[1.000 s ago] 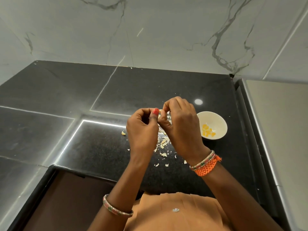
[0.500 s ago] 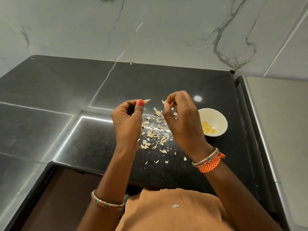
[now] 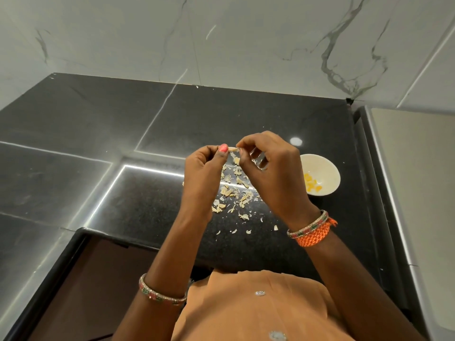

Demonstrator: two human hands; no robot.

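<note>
Now hands back together after parting: left hand [image 3: 202, 173], right hand [image 3: 273, 173] both pinch small pale unpeeled kernel [image 3: 233, 149] above pale husk scraps [image 3: 234, 193] on black granite counter [image 3: 147, 205]. Likely fresh peel starting; round white bowl [image 3: 320, 166] nearby.

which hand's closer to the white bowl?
Right. The right hand is just left of the bowl, beside its rim; the left hand is farther left, past the right. Both pinch one pale piece.
</note>
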